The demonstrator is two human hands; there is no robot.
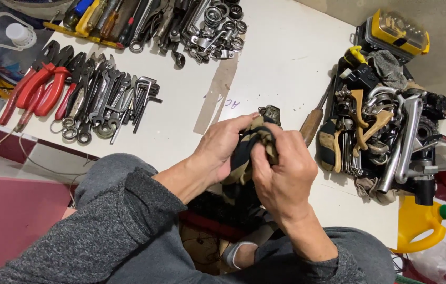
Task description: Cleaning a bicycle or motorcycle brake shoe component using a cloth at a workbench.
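While 2 hands (254, 158) grip cloth (246, 152), tools (97, 89) nearby

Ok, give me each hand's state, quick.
Left hand: closed on the camouflage cloth.
Right hand: closed, pinching the same cloth.

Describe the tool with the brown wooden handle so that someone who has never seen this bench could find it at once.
Start at the white table and go to the heap of bicycle parts on its right side. Just left of that heap, beside the person's right hand, lies the wooden-handled tool, slanting. It alone has a brown wooden handle; the pliers far left have red ones.
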